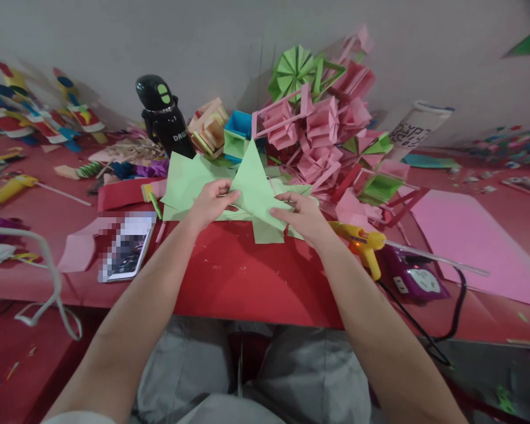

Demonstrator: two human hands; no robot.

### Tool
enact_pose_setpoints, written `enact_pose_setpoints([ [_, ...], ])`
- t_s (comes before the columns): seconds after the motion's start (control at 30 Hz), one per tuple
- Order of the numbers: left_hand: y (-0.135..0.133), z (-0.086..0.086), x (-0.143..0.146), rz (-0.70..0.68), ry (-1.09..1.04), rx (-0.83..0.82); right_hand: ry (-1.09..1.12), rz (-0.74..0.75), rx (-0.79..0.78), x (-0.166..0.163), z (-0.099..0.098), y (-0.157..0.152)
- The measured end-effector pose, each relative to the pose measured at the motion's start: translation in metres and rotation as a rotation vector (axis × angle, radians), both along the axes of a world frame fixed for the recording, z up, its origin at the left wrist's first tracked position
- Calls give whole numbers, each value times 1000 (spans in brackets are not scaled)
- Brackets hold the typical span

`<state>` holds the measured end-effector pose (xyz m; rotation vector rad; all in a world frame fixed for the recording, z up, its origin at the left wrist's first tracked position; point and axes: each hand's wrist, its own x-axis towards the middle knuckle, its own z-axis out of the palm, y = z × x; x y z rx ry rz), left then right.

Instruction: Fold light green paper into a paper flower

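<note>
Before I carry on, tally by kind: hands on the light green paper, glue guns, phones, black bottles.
Hands on light green paper: 2, left hand, right hand
Yellow glue guns: 2
Phone: 1
Black bottle: 1
Total: 6

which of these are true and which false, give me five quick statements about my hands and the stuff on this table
1. The left hand and the right hand both touch green paper. True.
2. The phone lies beyond the right hand. False: the phone lies on the left side.
3. A yellow glue gun lies to the right of the right hand. True.
4. The bottle is white. False: the bottle is mostly black.
5. A large pink sheet lies on the right. True.
</note>
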<state>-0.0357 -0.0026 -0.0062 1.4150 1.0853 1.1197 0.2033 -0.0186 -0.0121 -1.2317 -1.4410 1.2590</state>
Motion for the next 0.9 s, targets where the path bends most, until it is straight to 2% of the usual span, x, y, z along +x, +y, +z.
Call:
enact_pose_setpoints([
  [0.17, -5, 4, 2, -53, 9, -6, 44, 199, -119, -3, 4, -8],
  [0.4, -15, 9, 10, -160, 119, 19, 140, 51, -115, -14, 2, -12],
  [0.57, -18, 6, 21, -88, 93, 65, 139, 58, -104, -16, -1, -14],
  [0.77, -19, 7, 24, -14, 77, 39, 186, 90, -99, -18, 0, -16],
  [0.9, -21, 9, 22, -24, 88, 57, 246, 15, -47, -18, 2, -13],
])
